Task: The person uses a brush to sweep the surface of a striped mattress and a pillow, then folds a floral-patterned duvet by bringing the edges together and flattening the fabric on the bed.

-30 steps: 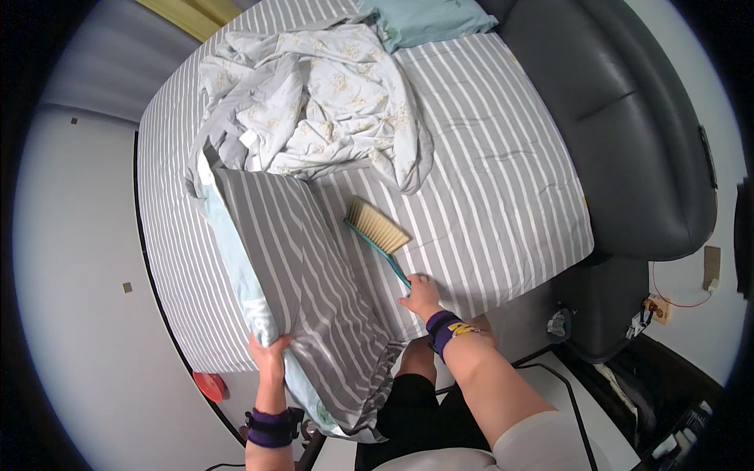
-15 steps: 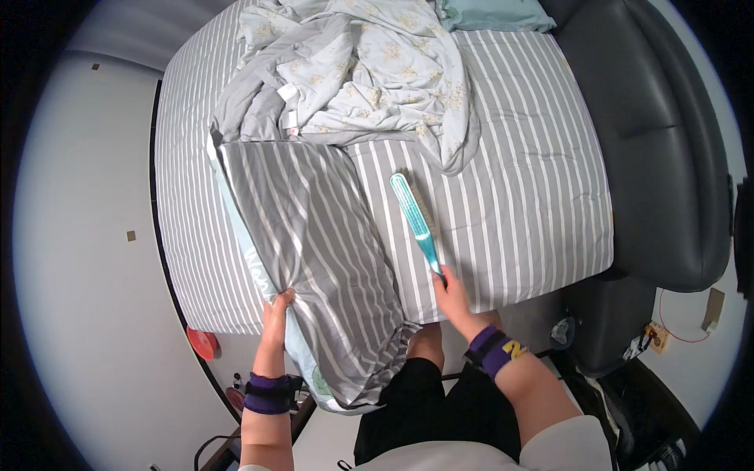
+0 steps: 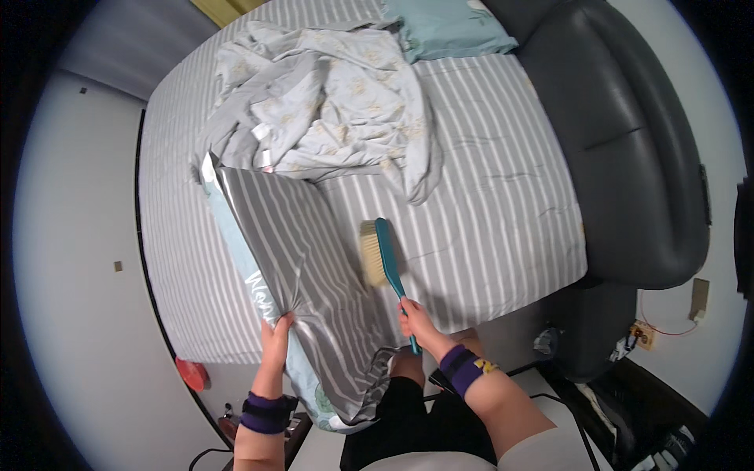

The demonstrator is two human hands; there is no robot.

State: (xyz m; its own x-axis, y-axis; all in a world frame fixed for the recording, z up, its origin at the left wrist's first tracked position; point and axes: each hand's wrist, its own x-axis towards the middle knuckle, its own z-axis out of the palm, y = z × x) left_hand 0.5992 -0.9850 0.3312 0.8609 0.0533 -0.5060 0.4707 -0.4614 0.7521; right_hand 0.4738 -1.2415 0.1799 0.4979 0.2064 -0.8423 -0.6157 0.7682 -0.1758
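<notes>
A teal bed brush (image 3: 386,255) with pale bristles is held by its handle in my right hand (image 3: 418,320). Its bristles face left, toward a pillow (image 3: 287,235) with a grey-and-white striped side and a light blue edge. My left hand (image 3: 276,334) pinches that pillow by its blue edge, bunching the striped cloth around the fingers. The pillow stands tilted on the striped bedsheet (image 3: 503,228), its near end hanging past the bed's front edge by my legs. The brush head is close to the pillow; I cannot tell whether the bristles touch it.
A crumpled floral quilt (image 3: 345,102) lies farther back on the bed, with a teal pillow (image 3: 448,27) at the far right. The black padded headboard (image 3: 620,149) borders the right side. A red object (image 3: 191,374) is on the floor at left.
The brush has turned over, so its bristles now face left instead of right. My right hand has moved left and nearer to me. The view has shifted, and the left hand keeps its grip.
</notes>
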